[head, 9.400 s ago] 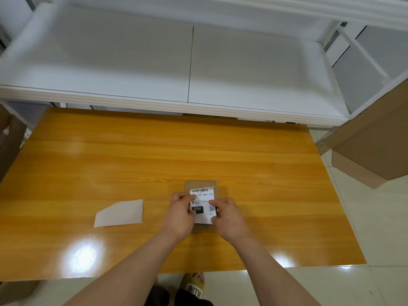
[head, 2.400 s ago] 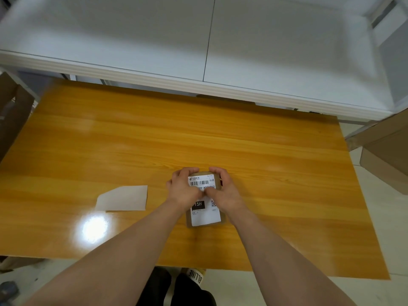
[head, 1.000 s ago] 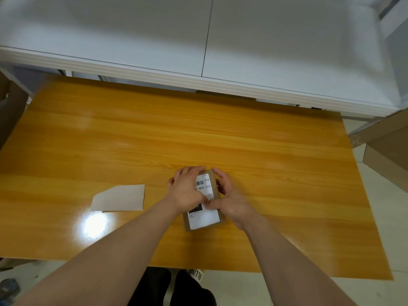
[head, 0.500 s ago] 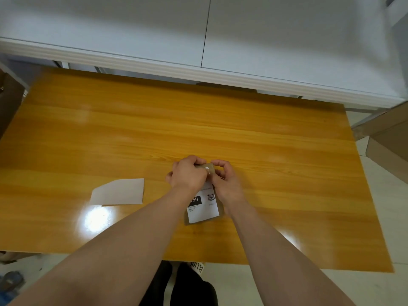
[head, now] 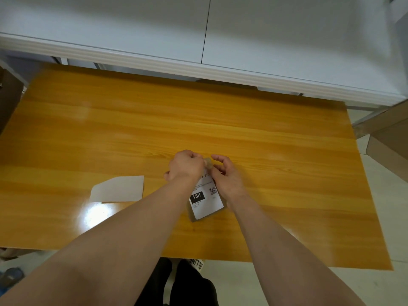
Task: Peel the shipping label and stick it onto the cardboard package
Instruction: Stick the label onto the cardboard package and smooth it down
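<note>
Both hands meet at the cardboard package's (head: 191,215) upper end, mid-frame.
It lies on the counter (head: 276,173), shipping label (head: 206,200) stuck on top. The left hand (head: 185,167) curls its fingers (head: 196,157) around that end. The right hand's (head: 227,176) curled fingers (head: 218,157) sit just beside it, and I cannot tell whether they grip.

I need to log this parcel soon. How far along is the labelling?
Done: the shipping label lies stuck on the cardboard package, and its peeled backing sheet sits apart on the table. In hand: the left hand and right hand hold the package's far end, seemingly pressing the label down there. Left: smoothing that end and letting go.
</note>
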### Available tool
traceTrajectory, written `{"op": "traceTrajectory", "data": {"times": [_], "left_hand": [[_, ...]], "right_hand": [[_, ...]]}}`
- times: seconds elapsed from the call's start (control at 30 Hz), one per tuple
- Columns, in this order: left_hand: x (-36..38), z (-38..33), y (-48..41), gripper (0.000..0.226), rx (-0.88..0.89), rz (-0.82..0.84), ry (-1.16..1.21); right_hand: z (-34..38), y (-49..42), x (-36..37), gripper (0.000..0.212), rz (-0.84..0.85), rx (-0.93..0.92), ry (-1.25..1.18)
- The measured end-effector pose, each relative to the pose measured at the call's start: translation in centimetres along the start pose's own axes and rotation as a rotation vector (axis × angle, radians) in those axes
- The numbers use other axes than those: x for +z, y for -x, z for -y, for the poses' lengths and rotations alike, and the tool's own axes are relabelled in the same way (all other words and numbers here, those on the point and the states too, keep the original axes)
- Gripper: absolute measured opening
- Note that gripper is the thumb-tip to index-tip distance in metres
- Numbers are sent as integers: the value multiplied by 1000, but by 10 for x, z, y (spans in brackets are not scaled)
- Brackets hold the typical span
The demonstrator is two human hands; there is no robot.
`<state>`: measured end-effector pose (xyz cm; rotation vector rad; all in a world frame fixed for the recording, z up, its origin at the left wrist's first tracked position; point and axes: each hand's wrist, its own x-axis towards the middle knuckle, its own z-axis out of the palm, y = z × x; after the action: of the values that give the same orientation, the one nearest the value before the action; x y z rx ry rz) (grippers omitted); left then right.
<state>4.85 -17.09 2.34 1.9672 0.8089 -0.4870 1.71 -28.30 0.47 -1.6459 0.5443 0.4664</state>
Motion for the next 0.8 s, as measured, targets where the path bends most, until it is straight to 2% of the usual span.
{"op": "traceTrajectory", "data": {"times": [0.07,0.2,0.33,0.4,0.47,0.53,0.63,0.8], "left_hand": [[-6,3,-2,13,-61,-5,124],[-24,4,-1,14,-138,-84,286],[-31,10,1,16,-180,-95,307],[-29,16,1,33,-73,-124,135],[-29,18,4,51,139,-129,-158],[-30,17,8,69,306,-7,-296],[-31,16,9,75,332,169,-317],[-28,23,3,71,309,212,-195]], "right_hand": [[2,1,-8,33,-13,-5,45],[3,-1,-22,38,-87,-100,181],[5,3,-15,44,-84,-127,301],[3,4,-12,50,-85,-129,391],[2,7,-14,54,-76,-113,449],[0,7,-15,58,-48,-95,450],[-5,9,-13,64,-13,-100,447],[-10,5,-6,61,-32,-86,414]]}}
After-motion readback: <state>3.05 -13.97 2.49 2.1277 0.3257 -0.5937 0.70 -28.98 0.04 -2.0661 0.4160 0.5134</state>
